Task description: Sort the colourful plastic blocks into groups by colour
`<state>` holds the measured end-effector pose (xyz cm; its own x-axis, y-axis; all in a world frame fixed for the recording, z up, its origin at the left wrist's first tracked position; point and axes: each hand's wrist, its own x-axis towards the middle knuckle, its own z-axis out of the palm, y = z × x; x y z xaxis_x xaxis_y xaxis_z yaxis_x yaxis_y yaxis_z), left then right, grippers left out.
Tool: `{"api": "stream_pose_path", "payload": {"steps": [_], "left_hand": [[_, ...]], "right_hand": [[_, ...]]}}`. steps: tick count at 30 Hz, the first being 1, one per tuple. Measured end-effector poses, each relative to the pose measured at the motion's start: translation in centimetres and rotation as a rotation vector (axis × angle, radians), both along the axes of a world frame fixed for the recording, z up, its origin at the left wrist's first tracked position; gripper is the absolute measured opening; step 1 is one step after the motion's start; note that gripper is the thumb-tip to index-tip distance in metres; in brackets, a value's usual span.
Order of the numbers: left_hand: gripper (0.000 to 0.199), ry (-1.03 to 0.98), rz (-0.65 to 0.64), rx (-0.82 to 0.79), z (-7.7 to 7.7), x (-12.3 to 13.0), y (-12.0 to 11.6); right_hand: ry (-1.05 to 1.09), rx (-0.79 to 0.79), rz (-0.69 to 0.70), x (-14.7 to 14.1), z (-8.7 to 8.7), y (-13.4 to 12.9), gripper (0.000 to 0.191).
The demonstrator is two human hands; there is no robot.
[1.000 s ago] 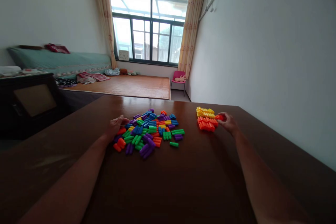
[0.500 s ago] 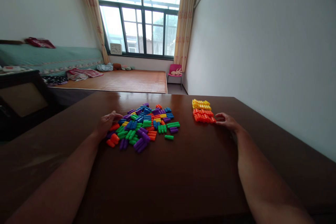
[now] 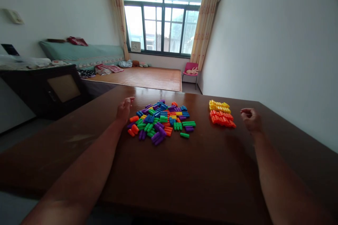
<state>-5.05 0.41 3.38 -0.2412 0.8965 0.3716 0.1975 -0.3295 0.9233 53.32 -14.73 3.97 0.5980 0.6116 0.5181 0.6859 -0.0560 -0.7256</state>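
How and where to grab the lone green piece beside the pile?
Probably the middle of the green piece, pinched across its long sides by the right hand from the near right: it lies flat, roughly left to right, apart from the mixed pile.

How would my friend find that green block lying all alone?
On the big brown table, find the messy pile of colourful blocks. Look off its front right edge, in front of a purple piece. The green block is single, while other green ones nearby sit in groups.

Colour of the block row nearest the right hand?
Orange-red: that row lies just left of the right hand. Best seen in the head view.
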Motion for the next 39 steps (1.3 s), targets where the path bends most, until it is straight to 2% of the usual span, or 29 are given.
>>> {"api": "stream_pose_path", "payload": {"steps": [1, 2, 4, 7, 9, 11, 12, 14, 17, 20, 24, 27, 30, 32, 35, 37, 39], "left_hand": [[0.055, 0.021, -0.007, 0.027, 0.0, 0.1, 0.0], [0.056, 0.061, -0.071, 0.021, 0.0, 0.3, 0.0], [0.057, 0.121, -0.224, -0.007, -0.4, 0.6, 0.0], [0.062, 0.137, -0.359, -0.071, -1.4, 0.9, -0.1], [0.065, 0.105, -0.361, -0.110, -1.9, 0.9, -0.1], [0.067, 0.073, -0.346, -0.141, -2.2, 0.7, 0.0], [0.068, 0.066, -0.340, -0.150, -2.3, 0.6, 0.1], [0.068, 0.079, -0.340, -0.158, -2.3, 0.4, 0.4], [0.068, 0.129, -0.362, -0.144, -2.4, 0.3, 0.7], [0.069, 0.142, -0.378, -0.144, -2.3, 0.3, 0.6], [0.069, 0.152, -0.383, -0.159, -1.8, 0.4, 0.0], [0.069, 0.122, -0.319, -0.111, -1.2, 0.3, 0.0], [0.067, 0.012, -0.162, -0.006, -0.9, -0.3, 0.7], [0.068, -0.054, -0.135, -0.041, -1.1, -0.7, 1.3], [0.070, -0.031, -0.175, -0.132, -2.0, -1.0, 2.0], [0.069, 0.032, -0.201, -0.147, -2.5, -0.9, 2.1], [0.067, 0.070, -0.223, -0.166, -2.6, -0.7, 1.9]], "right_hand": [[-0.036, 0.030, 0.002, -1.4, 0.6, 0.3, 0.027], [-0.067, 0.035, 0.034, -3.2, 1.0, 0.6, 0.026], [-0.115, -0.010, 0.174, -7.8, 1.7, 1.1, 0.025], [-0.192, -0.122, 0.556, -16.4, 1.5, 1.1, 0.023], [-0.327, -0.197, 0.860, -21.9, 1.0, 0.9, 0.020], [-0.487, -0.255, 1.016, -26.3, 0.6, 0.6, 0.020], [-0.562, -0.279, 1.026, -27.9, 0.5, 0.6, 0.022], [-0.679, -0.320, 0.951, -29.9, 0.4, 0.9, 0.026], [-0.764, -0.377, 0.873, -30.9, 0.4, 1.5, 0.024], [-0.800, -0.355, 0.887, -30.7, 0.5, 1.5, 0.018], [-0.814, -0.240, 0.784, -29.4, 1.4, 0.6, 0.014], [-0.583, -0.150, 0.623, -26.3, 2.8, 0.8, 0.019], [-0.202, -0.043, 0.443, -20.3, 4.2, 1.7, 0.032], [0.054, 0.049, 0.386, -15.2, 4.2, 2.1, 0.043], [0.348, 0.192, 0.263, -7.4, 2.5, 1.7, 0.051], [0.424, 0.229, 0.164, -3.2, 0.6, 0.9, 0.050], [0.449, 0.194, 0.084, -0.5, -1.0, 0.0, 0.046]]}}
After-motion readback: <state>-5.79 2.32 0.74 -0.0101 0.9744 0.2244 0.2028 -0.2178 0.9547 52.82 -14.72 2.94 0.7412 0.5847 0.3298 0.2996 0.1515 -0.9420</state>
